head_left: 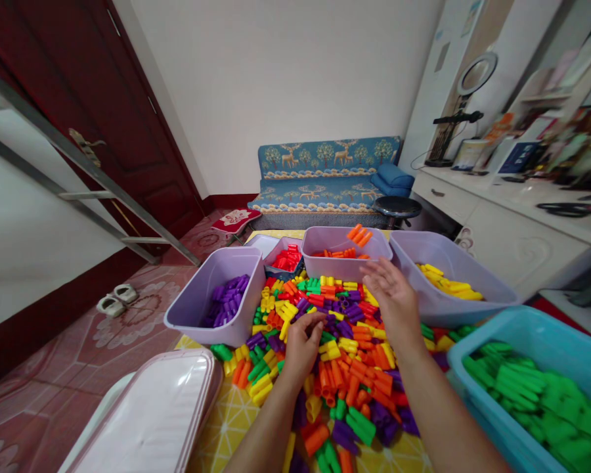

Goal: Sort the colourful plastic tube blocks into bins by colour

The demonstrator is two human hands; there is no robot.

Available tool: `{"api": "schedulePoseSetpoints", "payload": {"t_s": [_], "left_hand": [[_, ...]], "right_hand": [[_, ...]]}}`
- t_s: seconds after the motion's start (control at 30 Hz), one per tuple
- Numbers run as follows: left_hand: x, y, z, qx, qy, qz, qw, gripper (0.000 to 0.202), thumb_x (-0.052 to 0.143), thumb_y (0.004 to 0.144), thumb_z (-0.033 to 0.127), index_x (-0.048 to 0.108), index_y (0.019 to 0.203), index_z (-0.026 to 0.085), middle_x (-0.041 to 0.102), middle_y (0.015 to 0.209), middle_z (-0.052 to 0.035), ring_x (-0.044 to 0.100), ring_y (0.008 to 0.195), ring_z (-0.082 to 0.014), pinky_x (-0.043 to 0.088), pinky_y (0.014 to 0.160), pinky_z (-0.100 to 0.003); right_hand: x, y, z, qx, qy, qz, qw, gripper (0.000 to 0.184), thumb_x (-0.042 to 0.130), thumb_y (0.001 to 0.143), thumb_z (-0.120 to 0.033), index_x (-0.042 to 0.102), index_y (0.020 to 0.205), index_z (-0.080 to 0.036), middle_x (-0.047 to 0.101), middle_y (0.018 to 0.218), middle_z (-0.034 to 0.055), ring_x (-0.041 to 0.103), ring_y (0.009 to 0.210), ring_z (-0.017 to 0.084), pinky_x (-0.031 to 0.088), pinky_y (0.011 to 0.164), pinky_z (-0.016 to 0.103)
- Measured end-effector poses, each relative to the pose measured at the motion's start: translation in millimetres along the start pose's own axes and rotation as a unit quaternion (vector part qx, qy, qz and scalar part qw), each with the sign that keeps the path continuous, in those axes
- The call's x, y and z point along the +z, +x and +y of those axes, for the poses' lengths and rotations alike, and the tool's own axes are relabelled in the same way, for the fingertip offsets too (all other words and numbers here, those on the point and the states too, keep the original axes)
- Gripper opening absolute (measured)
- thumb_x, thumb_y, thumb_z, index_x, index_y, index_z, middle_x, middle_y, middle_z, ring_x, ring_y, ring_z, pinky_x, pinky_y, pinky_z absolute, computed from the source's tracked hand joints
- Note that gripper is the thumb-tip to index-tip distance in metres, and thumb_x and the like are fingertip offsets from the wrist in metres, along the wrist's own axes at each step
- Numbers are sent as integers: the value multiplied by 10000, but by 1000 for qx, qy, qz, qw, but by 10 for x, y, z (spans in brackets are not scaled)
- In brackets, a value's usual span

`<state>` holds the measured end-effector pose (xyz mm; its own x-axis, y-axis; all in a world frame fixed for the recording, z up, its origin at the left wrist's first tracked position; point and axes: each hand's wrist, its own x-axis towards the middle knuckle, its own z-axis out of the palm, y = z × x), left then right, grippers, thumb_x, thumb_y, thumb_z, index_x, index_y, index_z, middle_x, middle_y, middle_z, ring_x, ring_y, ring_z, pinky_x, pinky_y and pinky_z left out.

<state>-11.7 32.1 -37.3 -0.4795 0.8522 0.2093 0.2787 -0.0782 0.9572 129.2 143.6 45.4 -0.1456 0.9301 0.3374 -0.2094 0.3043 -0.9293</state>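
A wide heap of mixed plastic tube-shaped building pieces [345, 368] in orange, yellow, purple, green and red covers the table. My left hand [301, 345] rests low over the heap's middle, fingers curled in; what they hold, if anything, is hidden. Farther forward, my right hand [391, 299] is open with its fingers stretched toward the lavender bin of orange pieces [332, 268]. A joined orange piece [359, 235] hangs in the air at that bin's opening, apart from my fingertips.
Around the heap stand a bin of purple pieces [177, 322], a small box of red ones [270, 253], a bin of yellow ones [502, 295] and a blue bin of green ones [458, 358]. White lids [152, 407] lie at left. Behind is a sofa [320, 190].
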Motion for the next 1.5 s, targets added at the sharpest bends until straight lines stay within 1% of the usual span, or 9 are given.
{"api": "schedulePoseSetpoints", "payload": {"t_s": [0.17, 0.3, 0.5, 0.67, 0.9, 1.03, 1.13, 1.3, 1.5], "left_hand": [[14, -4, 14, 17, 16, 8, 1000, 191, 562, 832, 206, 704, 951, 160, 727, 959, -70, 673, 894, -198, 532, 823, -334], [19, -9, 16, 21, 13, 13, 1000, 195, 557, 831, 197, 703, 956, 166, 730, 961, -63, 674, 890, -196, 536, 818, -334], [14, -16, 17, 19, 17, 17, 1000, 201, 546, 819, 168, 708, 937, 158, 731, 936, -67, 676, 838, -188, 530, 792, -316], [17, -21, 21, 4, 10, 13, 1000, 203, 546, 826, 186, 703, 950, 153, 727, 885, -60, 672, 792, -179, 520, 750, -290], [10, -30, 13, 3, 0, 26, 1000, 195, 554, 823, 191, 700, 949, 158, 723, 856, -53, 671, 776, -180, 515, 738, -288], [-12, -37, 18, 24, 6, 86, 996, 205, 521, 853, 202, 696, 955, 178, 716, 915, -52, 658, 866, -189, 501, 804, -307], [-26, -34, 28, 49, 25, 111, 992, 203, 504, 861, 191, 698, 923, 182, 704, 918, -50, 644, 892, -193, 488, 829, -320], [-32, -31, 29, 67, 42, 103, 992, 192, 509, 843, 159, 695, 886, 182, 690, 879, -47, 638, 863, -193, 488, 805, -324], [-29, -33, 15, 76, 41, 108, 990, 205, 512, 847, 156, 678, 961, 195, 679, 948, -55, 629, 905, -196, 485, 830, -332]], "right_hand": [[-195, -129, 531, 6, -228, -27, 973, 362, 595, 773, -351, 630, 1072, -151, 654, 1097, 144, 630, 1003, 261, 521, 862, 448], [-47, -90, 712, -81, -372, -117, 917, 301, 541, 765, -189, 658, 1042, -170, 659, 1107, 100, 593, 1072, 236, 442, 988, 431], [380, 55, 675, -101, -503, -238, 825, 621, 458, 730, -17, 476, 1343, -114, 498, 1386, 95, 406, 1296, 189, 296, 1116, 326], [456, 95, 618, -71, -550, -279, 784, 750, 475, 702, 10, 376, 1425, -165, 483, 1396, 106, 436, 1270, 225, 358, 1051, 339], [470, 88, 407, -4, -599, -313, 737, 392, 592, 737, -142, 660, 1123, -156, 655, 1127, 182, 619, 1043, 298, 455, 864, 391], [377, 130, 306, 6, -578, -353, 736, 213, 632, 716, -180, 741, 886, -248, 734, 952, 68, 672, 911, 235, 471, 776, 304], [346, 201, 298, -9, -561, -337, 756, 305, 551, 731, -95, 743, 897, -265, 732, 989, 27, 655, 968, 207, 461, 819, 277], [433, 218, 450, -50, -540, -285, 790, 522, 438, 796, -28, 548, 1290, -154, 569, 1321, 95, 490, 1234, 188, 355, 1018, 275], [429, 87, 617, -28, -524, -287, 802, 352, 551, 813, -145, 641, 1153, -139, 627, 1184, 146, 585, 1095, 237, 413, 950, 329]]}}
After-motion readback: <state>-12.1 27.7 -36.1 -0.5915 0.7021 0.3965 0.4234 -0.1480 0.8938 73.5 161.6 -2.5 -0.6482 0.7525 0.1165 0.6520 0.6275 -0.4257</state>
